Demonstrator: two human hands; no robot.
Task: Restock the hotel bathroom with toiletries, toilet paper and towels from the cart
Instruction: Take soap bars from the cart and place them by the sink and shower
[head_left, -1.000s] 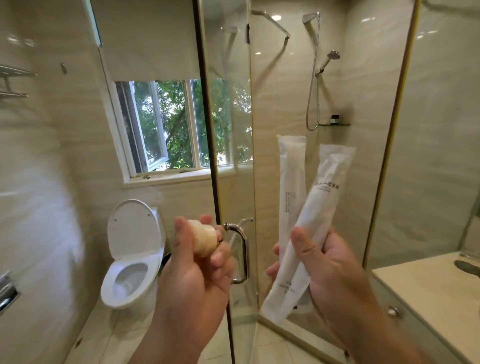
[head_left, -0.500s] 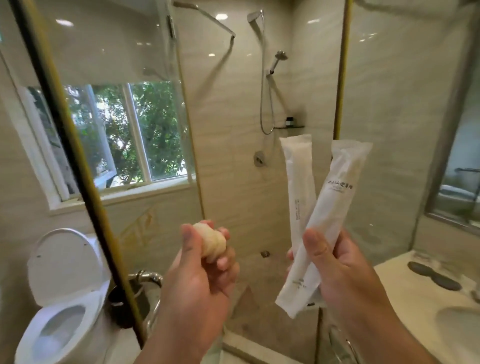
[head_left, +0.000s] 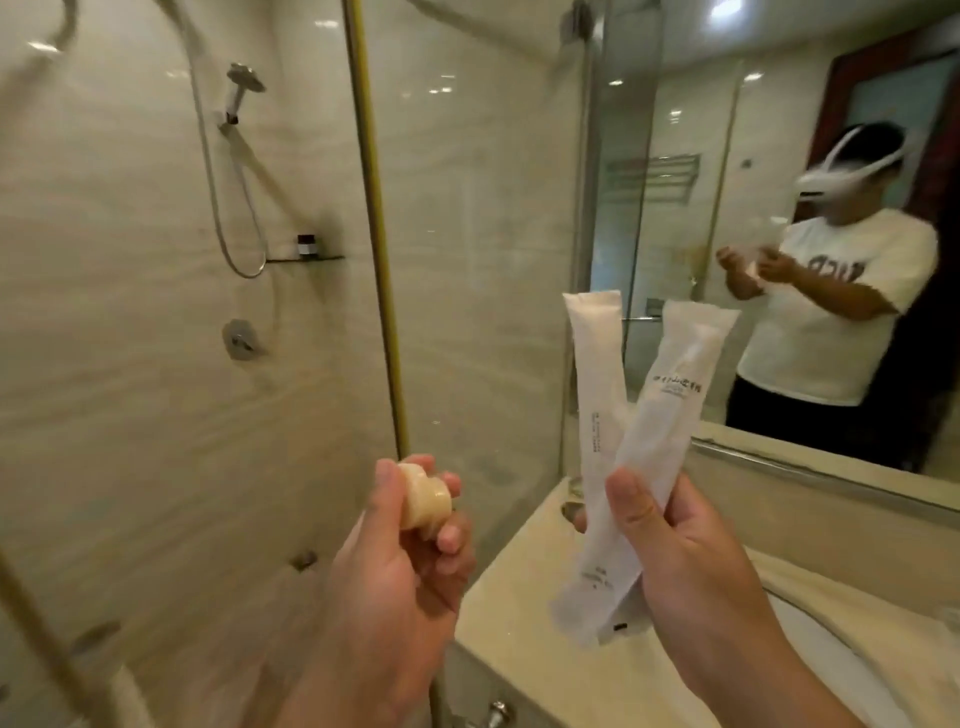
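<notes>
While two white sachets (head_left: 618, 457) are crossing in the right hand (head_left: 691, 566), thumb pinching them above the counter (head_left: 519, 597), the left hand (head_left: 400, 571) is gripping a small cream bottle (head_left: 423, 496) beside the shower glass (head_left: 467, 260).

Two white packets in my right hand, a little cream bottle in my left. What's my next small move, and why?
Probably lower the right hand and lay the white packets on the vanity counter just below them; both hands are full, the left hand gripping the cream bottle.
</notes>
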